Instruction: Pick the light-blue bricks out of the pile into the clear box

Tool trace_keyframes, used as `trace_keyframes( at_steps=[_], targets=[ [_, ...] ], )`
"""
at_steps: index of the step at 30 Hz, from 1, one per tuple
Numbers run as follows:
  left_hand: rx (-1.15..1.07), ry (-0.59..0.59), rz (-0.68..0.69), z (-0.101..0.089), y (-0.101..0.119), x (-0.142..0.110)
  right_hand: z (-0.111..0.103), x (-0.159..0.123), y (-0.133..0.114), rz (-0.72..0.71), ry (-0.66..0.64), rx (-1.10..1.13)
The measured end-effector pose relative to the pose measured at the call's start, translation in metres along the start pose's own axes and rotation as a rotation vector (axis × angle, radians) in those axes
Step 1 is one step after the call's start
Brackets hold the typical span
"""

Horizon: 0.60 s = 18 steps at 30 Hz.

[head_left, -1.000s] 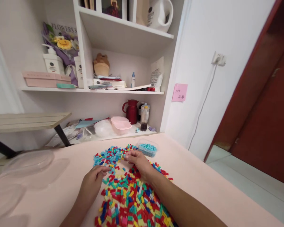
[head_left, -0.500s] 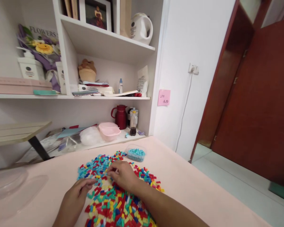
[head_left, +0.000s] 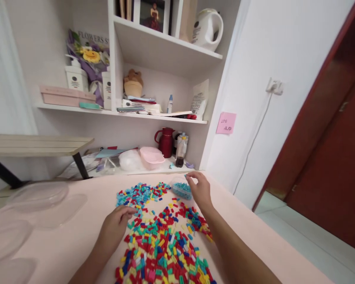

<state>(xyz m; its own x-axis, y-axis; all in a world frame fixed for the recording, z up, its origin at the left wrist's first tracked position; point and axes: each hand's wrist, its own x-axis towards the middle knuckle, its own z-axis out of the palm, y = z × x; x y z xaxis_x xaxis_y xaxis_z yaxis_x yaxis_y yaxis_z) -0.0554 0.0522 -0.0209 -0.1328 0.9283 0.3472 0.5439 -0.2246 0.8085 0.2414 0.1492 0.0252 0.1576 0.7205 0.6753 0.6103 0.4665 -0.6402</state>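
Note:
A wide spread of small toy bricks in red, yellow, blue, green and cream lies on the table. Beyond it is a cluster of mostly light blue bricks. My right hand is over the right rim of a clear plastic tub that holds light blue bricks. Its thumb and index finger pinch a tiny light blue toy brick above the tub. Beside the left edge of the spread, my left hand has its fingers drawn together near a few light blue bricks; what they hold, if anything, is too small to make out.
Clear plastic containers and lids lie on the pink tablecloth at left, near a small wooden stand. Behind the table, a shelf holds a pink container, a red jug and a bottle. A white wall rises at right.
My right hand has moved from the brick pile outward to the tub, carrying a light blue toy brick. My left hand stays by the pile's left edge. The view has turned left.

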Motion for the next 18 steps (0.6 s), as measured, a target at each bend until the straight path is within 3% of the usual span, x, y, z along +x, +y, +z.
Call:
trace_keyframes(
  at_steps=[8, 18],
  targets=[
    [-0.014, -0.002, 0.002, 0.001, -0.003, 0.001, 0.005, -0.002, 0.023, 0.103, 0.010, -0.079],
    [0.010, 0.003, -0.041, -0.001, 0.004, 0.000, 0.002, -0.001, 0.023, 0.092, -0.106, -0.272]
  ],
)
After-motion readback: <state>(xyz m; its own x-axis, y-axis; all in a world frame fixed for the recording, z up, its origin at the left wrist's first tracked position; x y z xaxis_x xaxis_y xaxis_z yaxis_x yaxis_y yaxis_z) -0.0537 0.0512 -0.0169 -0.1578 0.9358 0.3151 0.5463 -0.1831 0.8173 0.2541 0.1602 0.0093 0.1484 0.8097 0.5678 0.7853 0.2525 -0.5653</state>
